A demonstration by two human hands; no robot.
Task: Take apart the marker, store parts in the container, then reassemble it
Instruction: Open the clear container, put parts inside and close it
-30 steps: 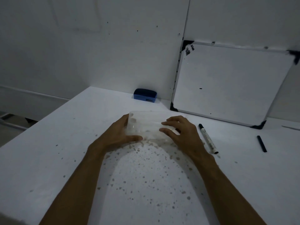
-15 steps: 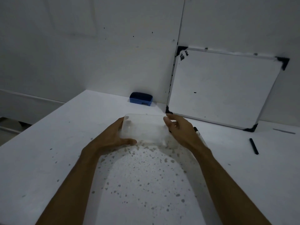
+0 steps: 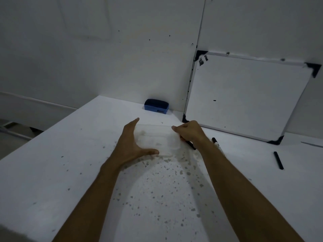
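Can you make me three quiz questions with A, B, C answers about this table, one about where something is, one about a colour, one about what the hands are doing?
1. Where is the eraser?
A. by the back wall
B. inside the container
C. on the whiteboard

2. What colour is the eraser?
A. red
B. blue
C. yellow

3. What is the left hand doing?
A. making a fist
B. spread open against the clear container
C. holding the marker

Answers: 1 A, it sits at the table's far edge beside the whiteboard. 2 B, its body is blue. 3 B, thumb and fingers are spread along the container's side; the marker lies by the right hand.
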